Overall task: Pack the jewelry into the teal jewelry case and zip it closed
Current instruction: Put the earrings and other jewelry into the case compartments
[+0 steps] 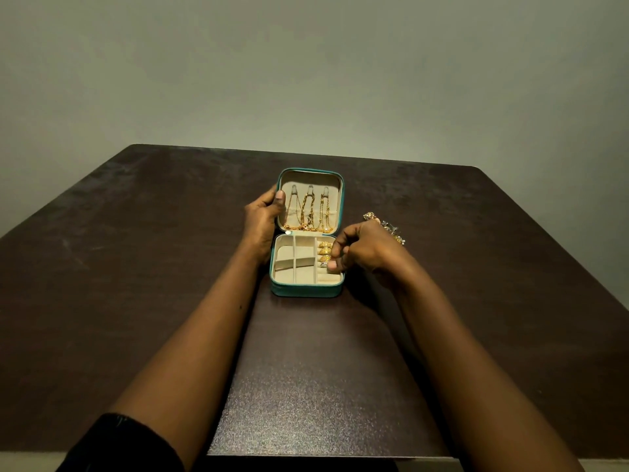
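the teal jewelry case (pixel 306 290) lies open on the dark table (pixel 136 267), gold necklaces (pixel 309 212) hanging in its lid. my left hand (pixel 263 219) wraps around the lid's left edge. my right hand (pixel 357 252) is curled over the ring rolls, fingertips pinched on a small ring (pixel 323 264) below three gold rings (pixel 325 251). loose jewelry (pixel 391 229) lies beside the case, behind my right hand.

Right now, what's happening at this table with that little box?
A person is packing jewelry into an open teal jewelry case. The left hand steadies the lid, where gold chains hang. The right hand is at the ring slots beside gold rings. More jewelry waits on the table; nothing is zipped yet.
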### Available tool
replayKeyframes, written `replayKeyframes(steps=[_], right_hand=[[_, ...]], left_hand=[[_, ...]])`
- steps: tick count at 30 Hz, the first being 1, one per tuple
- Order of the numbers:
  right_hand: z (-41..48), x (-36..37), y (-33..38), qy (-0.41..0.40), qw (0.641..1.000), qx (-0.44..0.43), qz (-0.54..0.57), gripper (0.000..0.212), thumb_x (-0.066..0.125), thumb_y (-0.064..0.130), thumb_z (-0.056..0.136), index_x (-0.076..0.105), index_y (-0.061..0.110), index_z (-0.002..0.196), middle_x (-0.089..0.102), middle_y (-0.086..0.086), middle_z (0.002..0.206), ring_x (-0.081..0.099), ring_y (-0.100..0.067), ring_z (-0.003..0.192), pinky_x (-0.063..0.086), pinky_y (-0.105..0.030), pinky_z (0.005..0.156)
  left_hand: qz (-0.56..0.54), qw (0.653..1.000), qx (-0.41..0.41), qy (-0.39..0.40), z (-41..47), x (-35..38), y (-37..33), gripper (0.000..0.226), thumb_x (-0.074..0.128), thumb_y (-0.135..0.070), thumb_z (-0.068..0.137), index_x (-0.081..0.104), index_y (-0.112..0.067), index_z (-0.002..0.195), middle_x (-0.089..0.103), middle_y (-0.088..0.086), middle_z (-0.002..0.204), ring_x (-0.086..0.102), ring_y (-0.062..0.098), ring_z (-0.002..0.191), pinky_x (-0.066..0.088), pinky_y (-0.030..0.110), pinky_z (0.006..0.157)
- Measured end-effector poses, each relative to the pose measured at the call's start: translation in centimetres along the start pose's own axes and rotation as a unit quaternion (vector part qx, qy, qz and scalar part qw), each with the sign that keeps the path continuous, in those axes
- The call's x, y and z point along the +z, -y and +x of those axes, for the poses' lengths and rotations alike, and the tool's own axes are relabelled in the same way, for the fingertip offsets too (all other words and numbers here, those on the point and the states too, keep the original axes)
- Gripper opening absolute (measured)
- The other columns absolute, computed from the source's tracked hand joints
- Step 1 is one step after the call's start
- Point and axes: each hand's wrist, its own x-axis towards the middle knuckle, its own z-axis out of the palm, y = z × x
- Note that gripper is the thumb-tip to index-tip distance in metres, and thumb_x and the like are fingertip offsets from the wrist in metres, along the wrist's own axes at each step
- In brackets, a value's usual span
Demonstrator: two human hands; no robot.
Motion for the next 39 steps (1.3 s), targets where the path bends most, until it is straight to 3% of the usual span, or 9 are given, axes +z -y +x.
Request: replayKeyframes(steps=[5,9,13,18,24,30,33,37,39], right_hand=[[-0.1,-2.3,-0.2,-0.025,0.999,-0.005,0.026,0.02,0.061,-0.014,0.077,0.058,0.004,0.069,0.058,-0.005,0.065,0.058,-0.006,0.054,0.044,-0.012,0.042],[1.0,-4.1,-1.8,-0.134,0.989,-0.037,0.042,0.023,0.064,-0.012,0.077,0.058,0.008,0.066,0.06,-0.005,0.071,0.059,-0.013,0.073,0.049,-0.014,0.056],[2.5,-5.3,-3.3,-0.293,0.954,-0.057,-0.027,0.019,0.072,0.002,0.075,0.061,0.016,0.066,0.066,-0.004,0.08,0.062,-0.016,0.079,0.05,-0.03,0.077],[4.0,-5.7,-4.4,-0.363,0.929,-0.046,-0.058,0.01,0.064,0.007,0.081,0.072,0.01,0.086,0.072,-0.008,0.093,0.066,-0.018,0.088,0.053,-0.032,0.087],[4.0,-6.1,-5.3,-0.326,0.943,-0.048,-0.044,0.019,0.064,0.02,0.085,0.072,0.012,0.1,0.071,-0.005,0.101,0.063,-0.015,0.091,0.052,-0.033,0.089],[4.6,-4.9,-5.3,-0.285,0.949,-0.041,-0.125,0.021,0.057,0.011,0.079,0.074,0.012,0.091,0.072,-0.01,0.085,0.063,-0.016,0.072,0.054,-0.03,0.071],[5.3,-4.9,-5.7,-0.298,0.944,-0.047,-0.131,0.021,0.058,0.01,0.079,0.075,0.011,0.091,0.073,-0.01,0.086,0.065,-0.02,0.075,0.054,-0.03,0.074],[5.9,-5.1,-6.2,-0.328,0.943,-0.051,-0.033,0.018,0.065,0.01,0.079,0.076,0.01,0.094,0.073,-0.009,0.085,0.063,-0.013,0.071,0.055,-0.031,0.076],[5.9,-5.2,-6.4,-0.332,0.941,-0.052,0.043,0.013,0.07,0.011,0.076,0.077,0.011,0.086,0.071,-0.006,0.073,0.059,-0.01,0.06,0.051,-0.028,0.065]], left_hand=[[-0.004,1.0,-0.006,-0.005,0.0,0.0,-0.1,0.035,0.039,-0.008,0.099,0.048,0.001,0.132,0.059,0.02,0.12,0.063,0.015,0.084,0.057,0.019,0.061],[-0.007,1.0,-0.007,-0.006,-0.2,0.2,-0.2,0.036,0.039,-0.007,0.099,0.047,0.002,0.132,0.062,0.019,0.112,0.065,0.01,0.077,0.057,0.019,0.061],[-0.004,1.0,-0.006,-0.005,-0.3,0.2,-0.3,0.036,0.039,-0.007,0.099,0.047,0.002,0.133,0.06,0.019,0.114,0.063,0.013,0.08,0.057,0.02,0.063],[-0.014,1.0,-0.014,-0.008,-0.7,0.3,-0.6,0.035,0.039,-0.007,0.099,0.048,0.001,0.132,0.061,0.012,0.108,0.062,0.013,0.081,0.057,0.019,0.059],[-0.008,1.0,-0.011,-0.005,-0.7,0.3,-0.6,0.036,0.038,-0.008,0.099,0.047,0.0,0.133,0.057,0.021,0.123,0.062,0.014,0.084,0.057,0.02,0.061],[-0.009,1.0,-0.012,-0.004,-0.6,0.2,-0.5,0.037,0.039,-0.008,0.099,0.046,0.001,0.134,0.056,0.024,0.126,0.062,0.017,0.086,0.058,0.021,0.064],[-0.006,1.0,-0.007,-0.005,-0.5,0.2,-0.4,0.036,0.039,-0.007,0.099,0.046,0.002,0.133,0.056,0.024,0.125,0.062,0.014,0.084,0.057,0.021,0.065],[-0.008,1.0,-0.009,-0.006,-0.4,0.2,-0.4,0.036,0.039,-0.008,0.099,0.047,0.001,0.132,0.057,0.022,0.124,0.062,0.013,0.083,0.058,0.02,0.063],[-0.007,1.0,-0.011,-0.008,-0.4,0.2,-0.4,0.036,0.039,-0.008,0.099,0.048,0.0,0.132,0.058,0.021,0.123,0.063,0.013,0.083,0.058,0.02,0.064]])
